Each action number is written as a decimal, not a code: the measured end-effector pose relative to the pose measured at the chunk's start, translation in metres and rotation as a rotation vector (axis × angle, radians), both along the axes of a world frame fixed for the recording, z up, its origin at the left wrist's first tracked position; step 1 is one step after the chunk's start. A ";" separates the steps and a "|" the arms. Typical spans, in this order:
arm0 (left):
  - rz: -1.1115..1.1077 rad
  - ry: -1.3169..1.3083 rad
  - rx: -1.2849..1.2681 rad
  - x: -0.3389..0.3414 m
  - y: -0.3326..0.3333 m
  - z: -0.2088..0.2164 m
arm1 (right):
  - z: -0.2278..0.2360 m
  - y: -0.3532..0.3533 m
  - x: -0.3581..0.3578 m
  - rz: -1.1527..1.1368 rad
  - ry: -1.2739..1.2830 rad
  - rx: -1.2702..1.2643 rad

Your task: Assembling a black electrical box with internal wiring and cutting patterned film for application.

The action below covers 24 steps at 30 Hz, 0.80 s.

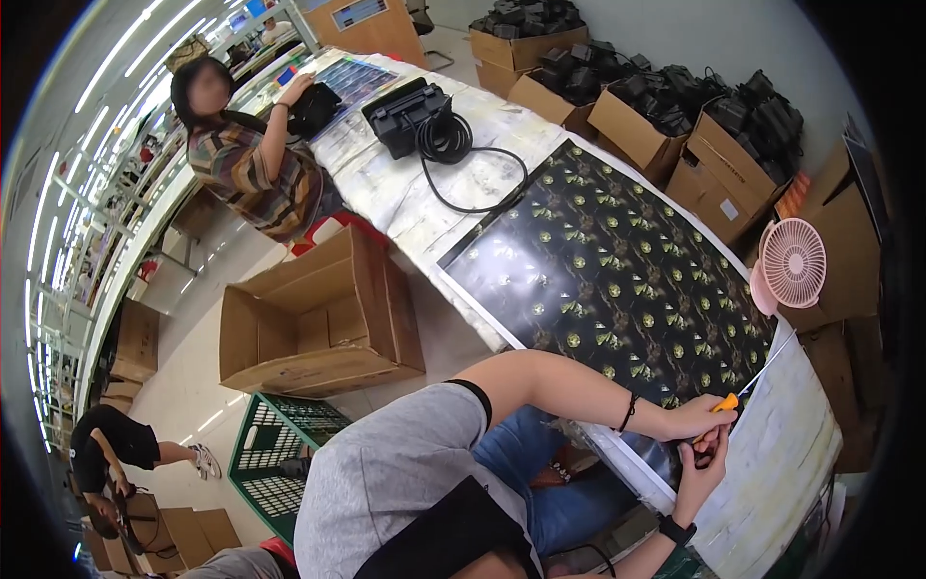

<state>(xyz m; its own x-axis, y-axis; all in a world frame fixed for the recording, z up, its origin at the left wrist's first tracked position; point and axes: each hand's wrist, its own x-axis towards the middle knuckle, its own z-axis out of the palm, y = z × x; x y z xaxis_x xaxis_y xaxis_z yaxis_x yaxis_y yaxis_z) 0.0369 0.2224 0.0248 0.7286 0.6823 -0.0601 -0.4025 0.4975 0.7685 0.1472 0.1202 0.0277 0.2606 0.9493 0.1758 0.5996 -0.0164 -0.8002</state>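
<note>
My left hand (696,418), with a dark band on its wrist, is closed around the orange handle of a screwdriver (726,401). The tool's long thin shaft slants away toward a pink fan. Close against it, my right hand (704,471), with a black watch, has its fingers curled at the handle's lower end. What those fingers pinch is mostly hidden. Both hands are over the near right corner of a glossy black sheet (603,289) patterned with yellow-green shapes, which lies on the white-covered table (376,188).
The pink fan (793,262) stands at the table's right edge. A black device with coiled cable (410,116) lies farther up. Boxes of black devices (728,179) line the wall. Left are an empty carton (318,318), a green crate (270,473) and two people at work.
</note>
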 end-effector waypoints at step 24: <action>0.142 0.307 0.931 -0.014 -0.011 0.006 | -0.009 -0.003 0.012 0.047 -0.033 -0.048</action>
<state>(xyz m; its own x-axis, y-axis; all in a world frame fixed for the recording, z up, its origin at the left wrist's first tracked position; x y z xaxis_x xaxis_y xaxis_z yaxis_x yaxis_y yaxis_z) 0.0232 0.2112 0.0312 0.6787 0.6330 0.3723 -0.1299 -0.3955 0.9092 0.1594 0.1174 0.0182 0.2107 0.9678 0.1381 0.6268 -0.0254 -0.7787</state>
